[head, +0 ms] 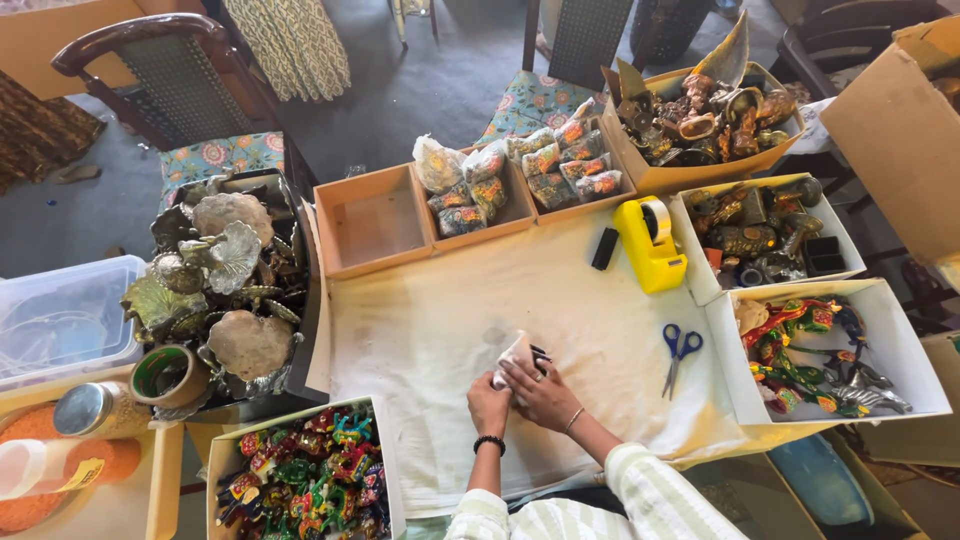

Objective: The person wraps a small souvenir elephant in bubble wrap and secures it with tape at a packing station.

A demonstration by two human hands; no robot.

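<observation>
Both my hands rest on a small item half wrapped in white paper on the cream cloth. My left hand, with a black bead bracelet at the wrist, holds the near end of the wrap. My right hand, with a thin bangle, presses the paper over the dark object from the right. Blue-handled scissors lie on the cloth to the right. A yellow tape dispenser stands further back, beside a small black block.
An empty tan box and boxes of wrapped packets line the far edge. Boxes of metal figurines and colourful painted figures stand right. A box of colourful figures and a pile of metal leaf dishes stand left.
</observation>
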